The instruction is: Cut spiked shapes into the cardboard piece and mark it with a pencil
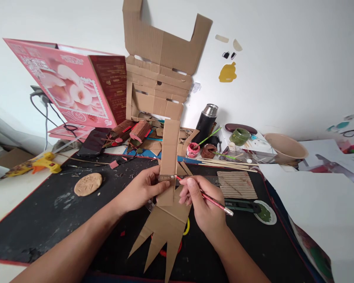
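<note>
My left hand (144, 186) is closed on a long cardboard strip (169, 145), thumb in front at its lower part. Across the strip lies a metal ruler (211, 181), its left end by my left thumb. My right hand (205, 200) grips a red pencil (214, 201), its tip at the ruler and the strip's right edge. Beneath both hands is a cardboard piece (168, 224) cut into pointed spikes at its near end. Yellow and red handles (186, 227) of something show partly from under it.
A clay disc (87, 184) and a yellow glue gun (47, 163) lie left on the black mat (56, 208). At right are corrugated cardboard (237, 184), a utility knife (242, 205) and a lid with green paint (265, 212). Paint jars and a black thermos (206, 124) stand behind.
</note>
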Demonstrator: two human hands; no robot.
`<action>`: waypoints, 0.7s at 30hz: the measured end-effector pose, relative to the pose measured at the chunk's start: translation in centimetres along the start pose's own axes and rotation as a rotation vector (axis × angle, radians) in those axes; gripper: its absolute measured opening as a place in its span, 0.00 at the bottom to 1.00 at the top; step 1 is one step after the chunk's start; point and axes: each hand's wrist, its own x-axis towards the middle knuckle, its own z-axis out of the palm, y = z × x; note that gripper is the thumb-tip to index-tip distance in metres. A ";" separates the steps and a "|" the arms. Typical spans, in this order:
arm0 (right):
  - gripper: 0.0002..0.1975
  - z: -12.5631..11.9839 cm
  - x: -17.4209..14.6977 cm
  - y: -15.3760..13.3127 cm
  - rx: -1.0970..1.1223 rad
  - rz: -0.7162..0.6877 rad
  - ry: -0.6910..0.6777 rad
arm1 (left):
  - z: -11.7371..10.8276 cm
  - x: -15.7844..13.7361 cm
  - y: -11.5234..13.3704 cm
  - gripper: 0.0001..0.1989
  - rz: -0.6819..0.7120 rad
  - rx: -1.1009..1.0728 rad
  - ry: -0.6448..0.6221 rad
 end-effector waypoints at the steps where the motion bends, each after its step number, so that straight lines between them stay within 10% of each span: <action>1: 0.18 0.0 0.0 0.0 -0.002 -0.002 -0.001 | 0.0 0.0 0.0 0.18 0.001 -0.003 -0.002; 21: 0.18 -0.1 0.1 -0.1 -0.019 0.007 -0.033 | -0.1 0.0 -0.3 0.17 -0.002 -0.028 -0.023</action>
